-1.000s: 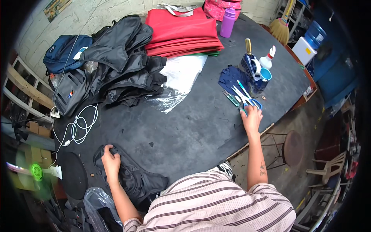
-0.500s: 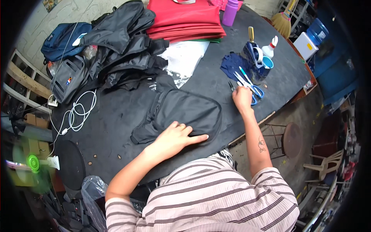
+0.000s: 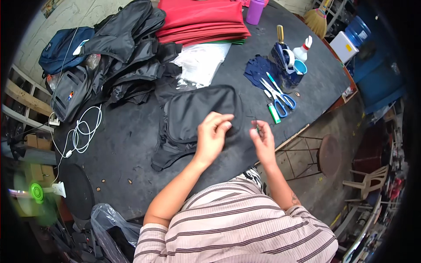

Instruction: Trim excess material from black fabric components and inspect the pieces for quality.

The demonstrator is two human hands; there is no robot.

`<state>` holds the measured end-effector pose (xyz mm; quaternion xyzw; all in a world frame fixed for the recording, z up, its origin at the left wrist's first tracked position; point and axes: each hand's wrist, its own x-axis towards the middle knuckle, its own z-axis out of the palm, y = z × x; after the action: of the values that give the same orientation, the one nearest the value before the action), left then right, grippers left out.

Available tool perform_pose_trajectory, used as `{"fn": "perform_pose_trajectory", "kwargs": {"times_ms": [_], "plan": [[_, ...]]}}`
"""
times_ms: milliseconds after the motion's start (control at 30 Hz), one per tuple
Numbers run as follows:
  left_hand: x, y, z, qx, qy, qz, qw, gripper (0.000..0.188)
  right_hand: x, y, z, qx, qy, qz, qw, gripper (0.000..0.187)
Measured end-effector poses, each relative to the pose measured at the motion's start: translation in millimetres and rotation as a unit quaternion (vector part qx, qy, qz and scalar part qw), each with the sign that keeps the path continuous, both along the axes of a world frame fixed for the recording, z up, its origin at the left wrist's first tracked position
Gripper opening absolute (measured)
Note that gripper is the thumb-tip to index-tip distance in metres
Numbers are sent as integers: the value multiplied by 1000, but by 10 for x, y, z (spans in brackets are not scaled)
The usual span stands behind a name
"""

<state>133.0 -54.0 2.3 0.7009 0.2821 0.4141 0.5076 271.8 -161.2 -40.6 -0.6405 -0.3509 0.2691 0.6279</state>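
Observation:
In front of me on the dark table lies a black fabric bag (image 3: 188,116), its rounded panel facing up. My left hand (image 3: 212,133) is over the bag's right part, thumb and forefinger pinched together; what is between them, if anything, is too small to make out. To the right of the bag, my right hand (image 3: 264,139) is closed round small dark thread snips (image 3: 256,124), mostly hidden by the fingers, with their thin points toward the bag. Beyond that hand lie a green lighter (image 3: 274,113) and blue-handled scissors (image 3: 280,96).
Black bags (image 3: 131,57) are heaped at the far left beside a coiled white cable (image 3: 87,131). Folded red fabric (image 3: 201,22) is stacked at the back. A tape dispenser (image 3: 285,59), spray bottle (image 3: 302,49) and blue cup (image 3: 300,66) stand at the right. A stool (image 3: 330,155) is beyond the table edge.
My right hand has come back from beside the scissors toward the bag with the snips, uncovering the lighter. My left hand has lifted off the bag's near edge and pinched; the bag has turned.

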Motion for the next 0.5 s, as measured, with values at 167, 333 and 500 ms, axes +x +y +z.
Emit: {"fn": "perform_pose_trajectory", "kwargs": {"times_ms": [167,333,500], "plan": [[-24,20,-58,-109,-132,34,985,15,-345,151,436,28,-215,-8,976,36],[-52,-57,-103,-161,-189,21,969,14,-385,313,537,46,-250,-7,967,29],[-65,-77,-153,-160,-194,40,967,13,-414,349,500,48,-231,-27,971,28]]}}
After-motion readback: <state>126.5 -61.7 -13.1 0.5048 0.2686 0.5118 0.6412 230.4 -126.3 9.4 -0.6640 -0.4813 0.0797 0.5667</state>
